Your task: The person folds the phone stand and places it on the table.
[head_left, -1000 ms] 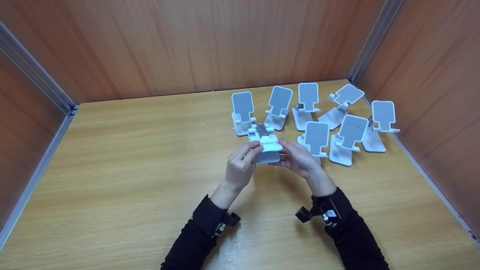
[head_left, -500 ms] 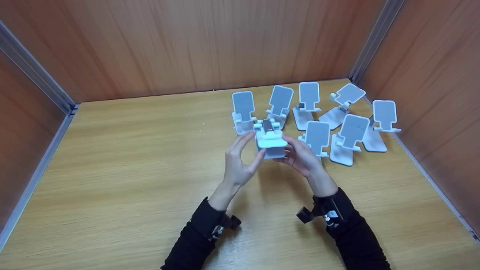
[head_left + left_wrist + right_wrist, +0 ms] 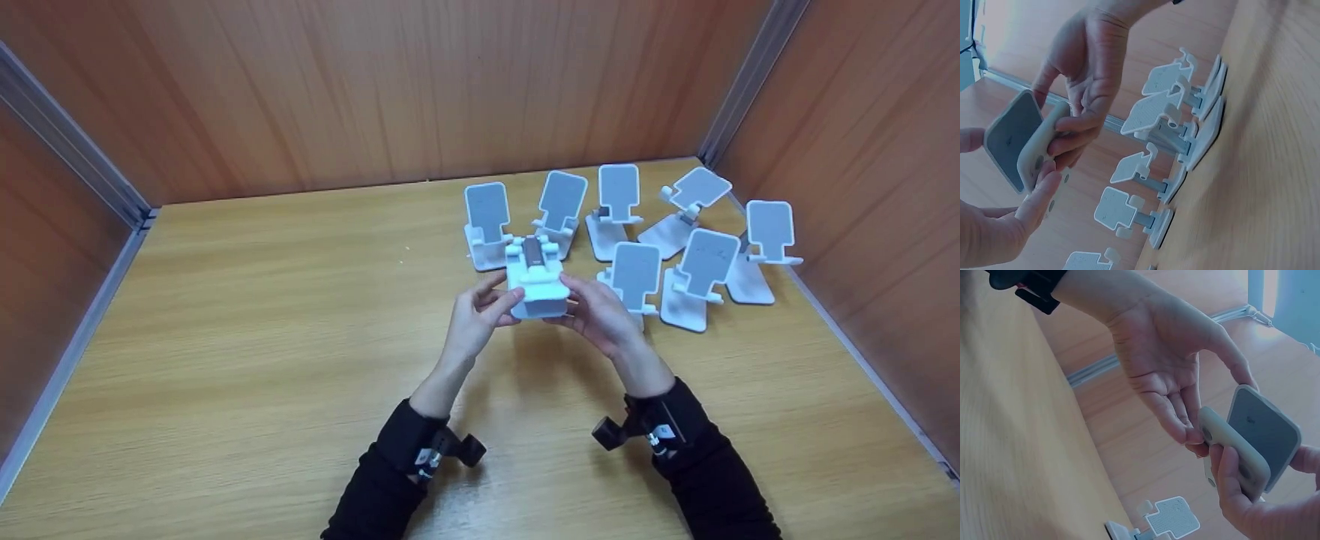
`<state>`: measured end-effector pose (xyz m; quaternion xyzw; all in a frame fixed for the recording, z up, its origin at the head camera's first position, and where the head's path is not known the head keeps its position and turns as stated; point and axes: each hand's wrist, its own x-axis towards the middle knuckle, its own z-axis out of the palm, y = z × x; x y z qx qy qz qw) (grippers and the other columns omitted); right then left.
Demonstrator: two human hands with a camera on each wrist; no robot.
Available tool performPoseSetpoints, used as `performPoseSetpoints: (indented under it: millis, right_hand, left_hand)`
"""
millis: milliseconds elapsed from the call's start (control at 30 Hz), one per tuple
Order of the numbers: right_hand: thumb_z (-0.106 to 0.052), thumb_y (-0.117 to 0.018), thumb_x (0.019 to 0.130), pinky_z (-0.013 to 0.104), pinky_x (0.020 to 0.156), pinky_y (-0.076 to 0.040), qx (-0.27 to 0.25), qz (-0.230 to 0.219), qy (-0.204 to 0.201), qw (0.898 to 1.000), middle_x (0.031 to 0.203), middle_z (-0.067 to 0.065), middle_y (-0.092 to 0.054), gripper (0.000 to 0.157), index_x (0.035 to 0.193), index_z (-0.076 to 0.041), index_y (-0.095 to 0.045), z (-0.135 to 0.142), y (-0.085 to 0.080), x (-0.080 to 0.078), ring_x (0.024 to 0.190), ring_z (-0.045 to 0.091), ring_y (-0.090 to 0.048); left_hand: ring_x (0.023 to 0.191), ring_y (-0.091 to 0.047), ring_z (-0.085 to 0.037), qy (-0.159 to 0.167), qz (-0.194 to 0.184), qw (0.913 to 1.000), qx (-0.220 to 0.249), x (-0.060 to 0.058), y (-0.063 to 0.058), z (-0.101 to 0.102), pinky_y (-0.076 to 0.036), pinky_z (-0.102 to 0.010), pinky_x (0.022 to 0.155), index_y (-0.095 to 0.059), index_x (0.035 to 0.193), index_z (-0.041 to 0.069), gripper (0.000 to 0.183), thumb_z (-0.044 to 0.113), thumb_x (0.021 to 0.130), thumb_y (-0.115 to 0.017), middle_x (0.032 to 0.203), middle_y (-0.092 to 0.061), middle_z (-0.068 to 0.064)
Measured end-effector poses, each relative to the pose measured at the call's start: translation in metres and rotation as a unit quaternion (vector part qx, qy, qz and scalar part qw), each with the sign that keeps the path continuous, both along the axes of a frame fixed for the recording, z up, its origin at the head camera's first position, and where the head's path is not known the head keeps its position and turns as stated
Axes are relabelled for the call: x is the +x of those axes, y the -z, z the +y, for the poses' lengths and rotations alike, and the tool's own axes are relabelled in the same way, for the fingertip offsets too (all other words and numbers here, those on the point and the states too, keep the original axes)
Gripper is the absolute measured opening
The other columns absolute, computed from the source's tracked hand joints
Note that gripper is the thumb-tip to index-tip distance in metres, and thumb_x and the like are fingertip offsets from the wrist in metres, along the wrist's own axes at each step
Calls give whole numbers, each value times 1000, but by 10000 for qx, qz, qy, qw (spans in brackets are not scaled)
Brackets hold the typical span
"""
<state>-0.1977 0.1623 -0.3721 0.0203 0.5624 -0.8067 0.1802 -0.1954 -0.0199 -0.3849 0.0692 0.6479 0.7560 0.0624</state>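
Note:
A white phone stand [image 3: 541, 291] is held by both hands above the table, folded down, its dark hinge arm uppermost and pointing away. My left hand [image 3: 472, 313] pinches its left edge, thumb on the front corner and fingers underneath. On the opposite edge my right hand [image 3: 602, 319] grips it, thumb on top and fingers below. The left wrist view shows the stand's grey-padded plate [image 3: 1010, 143] close beside its base, with a narrow gap between them. In the right wrist view, round dark feet show on the base [image 3: 1229, 445], and right fingers press against it.
Several similar phone stands, such as this one [image 3: 487, 214] and this front one [image 3: 635, 274], stand unfolded behind and to the right of the hands. Wooden panels [image 3: 420, 97] enclose the table [image 3: 262, 360] at the back and sides. Each wrist wears a black camera mount [image 3: 469, 450].
The left hand let go of the stand's front, spread its fingers, and now pinches its left side. The stand shifted slightly right and away; the right hand kept its grip.

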Motion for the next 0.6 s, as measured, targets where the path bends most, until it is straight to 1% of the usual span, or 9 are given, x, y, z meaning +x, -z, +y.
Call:
performPoseSetpoints:
  millis: [67,133,200,300,400,533,600]
  right_hand:
    - [-22,-44,94,31,82,-48,27,10,12,10000,104,10,-56,40,126,2,-37,-1,1,0,97,22,-53]
    - [-19,-43,94,30,80,-49,2,40,16,10000,101,9,-57,40,126,4,-36,-1,3,-1,93,21,-54]
    - [-15,-42,94,29,78,-49,-64,127,-35,9999,98,8,-59,40,127,6,-35,-3,5,-1,90,20,-56]
    - [-9,-39,95,27,75,-50,-226,252,-137,9993,96,7,-61,40,129,8,-31,-4,7,-2,85,18,-59]
    - [-5,-36,95,27,75,-51,-387,329,-256,9984,96,6,-62,40,131,9,-26,-6,9,-2,84,17,-60]
    - [-5,-37,95,28,77,-51,-410,336,-267,9982,97,7,-62,42,133,8,-25,-7,11,-2,87,18,-61]
    - [-5,-39,94,28,76,-51,-376,305,-228,9986,97,7,-63,42,132,8,-27,-8,13,-3,86,18,-61]
  left_hand:
    - [73,-61,-17,54,-191,9996,208,0,-1,-1,-54,-29,68,-43,125,-8,49,10,83,-61,88,-62,-15]
    - [72,-61,-16,72,-282,9990,325,0,-1,-2,-54,-29,68,-43,124,-9,48,5,81,-61,88,-61,-15]
    - [72,-61,-16,67,-310,9988,380,0,0,-2,-54,-30,68,-44,124,-10,48,0,80,-61,88,-61,-15]
    - [72,-62,-17,15,-293,9990,343,-1,0,-3,-55,-32,68,-45,123,-10,47,-6,78,-60,88,-60,-17]
    - [72,-62,-19,-63,-297,9991,307,-1,1,-4,-55,-33,68,-46,122,-9,47,-10,77,-59,90,-60,-18]
    - [71,-62,-19,-168,-399,9982,417,0,1,-5,-55,-33,66,-48,121,-9,46,-12,76,-58,92,-60,-19]
    - [70,-62,-19,-237,-432,9975,497,0,2,-6,-55,-32,65,-49,120,-9,44,-13,76,-57,93,-59,-20]
